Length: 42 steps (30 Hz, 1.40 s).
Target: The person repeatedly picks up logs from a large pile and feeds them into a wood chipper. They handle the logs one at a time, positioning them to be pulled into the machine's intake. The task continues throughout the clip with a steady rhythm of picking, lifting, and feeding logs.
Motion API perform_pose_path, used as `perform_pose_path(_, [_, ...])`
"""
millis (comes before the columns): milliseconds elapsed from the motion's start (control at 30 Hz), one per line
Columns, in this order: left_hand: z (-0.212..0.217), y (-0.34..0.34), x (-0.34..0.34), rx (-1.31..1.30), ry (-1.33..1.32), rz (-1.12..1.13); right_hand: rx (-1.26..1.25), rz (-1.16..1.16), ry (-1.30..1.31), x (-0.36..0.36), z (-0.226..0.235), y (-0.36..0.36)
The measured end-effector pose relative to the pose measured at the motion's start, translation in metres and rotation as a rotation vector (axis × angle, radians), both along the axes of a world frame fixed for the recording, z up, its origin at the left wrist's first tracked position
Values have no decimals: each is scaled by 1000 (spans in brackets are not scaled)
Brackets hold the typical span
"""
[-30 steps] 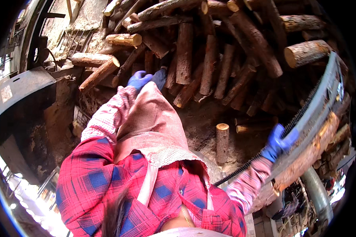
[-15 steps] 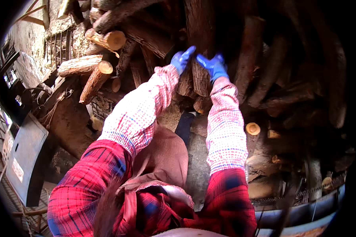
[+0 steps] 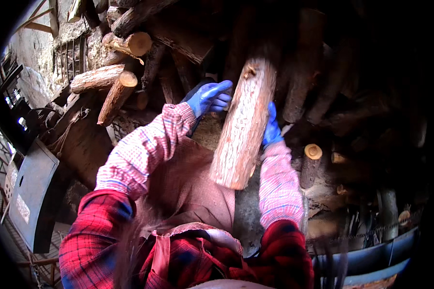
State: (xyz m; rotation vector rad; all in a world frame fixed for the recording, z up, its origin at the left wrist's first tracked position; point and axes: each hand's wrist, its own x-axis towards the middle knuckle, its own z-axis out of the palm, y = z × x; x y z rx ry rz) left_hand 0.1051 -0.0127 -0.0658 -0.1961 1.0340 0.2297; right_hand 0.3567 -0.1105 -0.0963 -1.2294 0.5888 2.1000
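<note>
A thick bark-covered log [image 3: 243, 127] slants up and away in front of me, its near end above the lap of my apron [image 3: 193, 180]. My right hand [image 3: 272, 126], in a blue glove, grips the log along its right side, with part of the fingers hidden by the wood. Close to the left side is my left hand [image 3: 210, 98], also blue-gloved. Its thumb points forward and its fingers are loosely bent, with a narrow gap showing between them and the bark.
Stacked logs fill the dark area ahead and to the right. Several cut logs [image 3: 115, 98] stick out at the left. An upright short log [image 3: 311, 166] stands right of my forearm. At far left is a grey metal panel [image 3: 31, 188]; a blue curved edge [image 3: 371, 257] runs along lower right.
Both hands have drawn back toward me and spread apart. The log has come out from the pile and now lies between them, with my right hand on it.
</note>
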Motion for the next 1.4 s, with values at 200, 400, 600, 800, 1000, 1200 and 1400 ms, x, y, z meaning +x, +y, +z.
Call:
perform_pose_path(200, [-8,-91,69,-275,-33,393,47,335,-360,5,90,-36])
perform_pose_path(400, [22,-107,86,-186,48,243,-39,93,-415,-38,176,-32])
perform_pose_path(600, [154,-116,84,402,429,-63,223,-31,-438,-28,282,-80])
perform_pose_path(800, [274,-82,120,132,29,222,316,-19,-387,29,397,-120])
perform_pose_path(1000, [368,-48,208,363,-288,136,670,29,-698,46,442,-138])
perform_pose_path(1200, [451,-40,348,1013,-232,-124,1355,-790,-439,122,371,-158])
perform_pose_path(1400, [673,-28,400,1714,-553,-229,1172,-412,-1045,319,587,-120])
